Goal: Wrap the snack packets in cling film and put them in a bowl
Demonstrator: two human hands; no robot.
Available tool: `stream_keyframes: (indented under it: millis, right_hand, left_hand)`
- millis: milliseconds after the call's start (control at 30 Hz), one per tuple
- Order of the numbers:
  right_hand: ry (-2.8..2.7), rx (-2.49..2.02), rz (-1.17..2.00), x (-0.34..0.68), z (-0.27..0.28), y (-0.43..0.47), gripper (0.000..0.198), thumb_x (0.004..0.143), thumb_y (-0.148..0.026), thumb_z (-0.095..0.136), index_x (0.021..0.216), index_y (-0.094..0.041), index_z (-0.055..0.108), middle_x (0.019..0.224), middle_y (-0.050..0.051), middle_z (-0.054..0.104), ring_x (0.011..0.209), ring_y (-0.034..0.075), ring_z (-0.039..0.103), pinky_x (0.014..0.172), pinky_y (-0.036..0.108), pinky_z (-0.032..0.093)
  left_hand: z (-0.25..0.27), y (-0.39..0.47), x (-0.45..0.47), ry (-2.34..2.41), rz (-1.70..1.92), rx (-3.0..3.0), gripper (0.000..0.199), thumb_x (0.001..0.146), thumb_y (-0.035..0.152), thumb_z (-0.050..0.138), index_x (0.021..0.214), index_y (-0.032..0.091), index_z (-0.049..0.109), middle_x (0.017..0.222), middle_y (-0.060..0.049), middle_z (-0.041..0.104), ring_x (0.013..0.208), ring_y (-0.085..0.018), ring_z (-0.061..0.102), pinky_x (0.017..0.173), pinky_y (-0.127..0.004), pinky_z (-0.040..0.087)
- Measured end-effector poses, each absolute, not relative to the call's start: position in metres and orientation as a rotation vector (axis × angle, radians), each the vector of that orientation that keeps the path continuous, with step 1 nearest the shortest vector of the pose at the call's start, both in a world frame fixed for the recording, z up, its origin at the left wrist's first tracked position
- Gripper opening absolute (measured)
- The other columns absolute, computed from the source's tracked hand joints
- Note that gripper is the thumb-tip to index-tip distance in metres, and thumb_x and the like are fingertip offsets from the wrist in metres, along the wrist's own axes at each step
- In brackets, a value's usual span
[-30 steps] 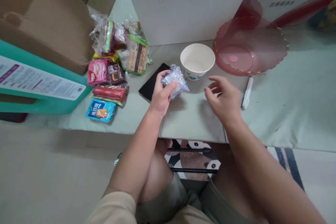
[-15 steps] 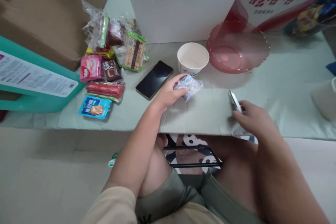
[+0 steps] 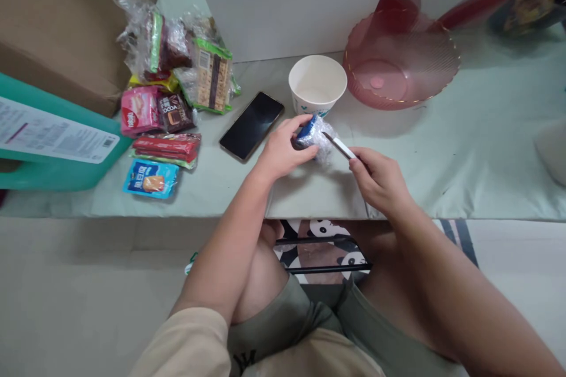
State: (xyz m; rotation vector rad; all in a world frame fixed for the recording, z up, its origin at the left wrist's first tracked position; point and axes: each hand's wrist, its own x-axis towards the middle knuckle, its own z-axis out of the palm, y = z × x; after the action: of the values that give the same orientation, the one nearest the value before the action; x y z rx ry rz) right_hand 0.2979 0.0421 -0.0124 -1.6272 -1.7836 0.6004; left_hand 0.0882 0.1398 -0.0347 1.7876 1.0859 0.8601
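My left hand grips a small blue thing in clear bubble wrap, just in front of a white paper bowl. What the wrap encloses is mostly hidden. In my right hand is a slim utility knife with a pale handle. Its dark tip points up and left and meets the wrap, though whether it has cut in I cannot tell. A black phone lies left of my left hand.
Packaged snacks are heaped at the left, beside a teal jug and a cardboard box. A pink ribbed bowl stands right of the paper bowl, before a large white box. The table's front edge runs above my knees.
My right hand has brought the knife leftward from the table's right side to the wrapped thing. In my left hand the thing has turned, showing more blue. The view has shifted slightly.
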Motion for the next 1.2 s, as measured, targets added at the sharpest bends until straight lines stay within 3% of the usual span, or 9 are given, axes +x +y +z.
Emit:
stream_keyframes:
  millis: [233, 500, 600, 767, 867, 1000, 1100, 1200]
  right_hand:
    - [-1.819, -1.712, 0.611, 0.299, -0.019, 0.052, 0.036, 0.095, -0.034, 0.049, 0.109, -0.023, 0.080, 0.092, 0.007, 0.079, 0.081, 0.025, 0.071, 0.073, 0.035, 0.051]
    - [-1.766, -2.040, 0.640, 0.346, -0.014, 0.033, 0.035, 0.090, -0.041, 0.054, 0.106, -0.027, 0.082, 0.091, 0.007, 0.078, 0.078, 0.026, 0.068, 0.072, 0.038, 0.049]
    - [-1.641, -2.176, 0.446, 0.358, -0.020, 0.036, 0.037, 0.087, -0.040, 0.056, 0.111, -0.025, 0.079, 0.095, 0.010, 0.075, 0.083, 0.028, 0.067, 0.076, 0.041, 0.050]
    - [-1.638, -2.151, 0.050, 0.357, -0.038, 0.053, 0.035, 0.085, -0.035, 0.058, 0.111, -0.021, 0.077, 0.102, 0.015, 0.070, 0.096, 0.033, 0.064, 0.085, 0.049, 0.050]
    - [-1.645, -2.025, -0.060, 0.344, -0.042, 0.057, 0.033, 0.086, -0.034, 0.059, 0.111, -0.021, 0.075, 0.102, 0.015, 0.068, 0.098, 0.034, 0.062, 0.089, 0.051, 0.050]
    - [-1.795, -1.742, 0.111, 0.314, -0.042, 0.057, 0.025, 0.090, -0.031, 0.056, 0.108, -0.021, 0.071, 0.102, 0.013, 0.067, 0.099, 0.031, 0.063, 0.092, 0.048, 0.051]
    - [-1.846, -1.608, 0.292, 0.292, -0.043, 0.060, 0.029, 0.090, -0.030, 0.056, 0.115, -0.020, 0.066, 0.109, 0.014, 0.067, 0.103, 0.031, 0.063, 0.095, 0.047, 0.051]
    - [-1.818, -1.564, 0.431, 0.280, -0.044, 0.064, 0.034, 0.088, -0.031, 0.059, 0.119, -0.019, 0.062, 0.112, 0.014, 0.066, 0.105, 0.031, 0.061, 0.093, 0.047, 0.052]
  left_hand:
    - [-0.031, 0.139, 0.089, 1.138, 0.769, 1.855, 0.061, 0.076, 0.025, 0.075, 0.135, 0.018, 0.067, 0.127, -0.011, 0.071, 0.112, -0.023, 0.069, 0.101, -0.036, 0.055]
    - [-0.035, 0.144, 0.083, 1.278, 0.781, 1.786, 0.052, 0.076, 0.024, 0.072, 0.127, 0.016, 0.068, 0.123, -0.011, 0.072, 0.106, -0.022, 0.070, 0.099, -0.038, 0.057]
    - [-0.035, 0.142, 0.083, 1.312, 0.852, 1.895, 0.056, 0.076, 0.024, 0.073, 0.131, 0.019, 0.063, 0.130, -0.012, 0.066, 0.116, -0.024, 0.066, 0.104, -0.040, 0.054]
    - [-0.036, 0.136, 0.086, 1.201, 0.781, 2.220, 0.083, 0.063, 0.031, 0.089, 0.139, 0.025, 0.057, 0.148, -0.013, 0.053, 0.140, -0.034, 0.050, 0.121, -0.050, 0.040]
    - [-0.036, 0.135, 0.088, 1.189, 0.771, 2.245, 0.063, 0.073, 0.027, 0.082, 0.133, 0.024, 0.062, 0.150, -0.013, 0.057, 0.141, -0.032, 0.053, 0.122, -0.050, 0.040]
    - [-0.033, 0.137, 0.090, 1.190, 0.931, 2.079, 0.017, 0.090, 0.032, 0.066, 0.102, 0.021, 0.070, 0.130, -0.010, 0.072, 0.121, -0.024, 0.067, 0.107, -0.039, 0.052]
    - [-0.030, 0.137, 0.090, 1.231, 1.000, 1.979, 0.023, 0.098, 0.035, 0.053, 0.088, 0.020, 0.068, 0.106, -0.008, 0.077, 0.099, -0.019, 0.071, 0.085, -0.031, 0.057]
    - [-0.027, 0.134, 0.090, 1.187, 0.952, 2.026, 0.020, 0.090, 0.041, 0.065, 0.088, 0.021, 0.066, 0.105, -0.007, 0.075, 0.100, -0.020, 0.070, 0.087, -0.032, 0.056]
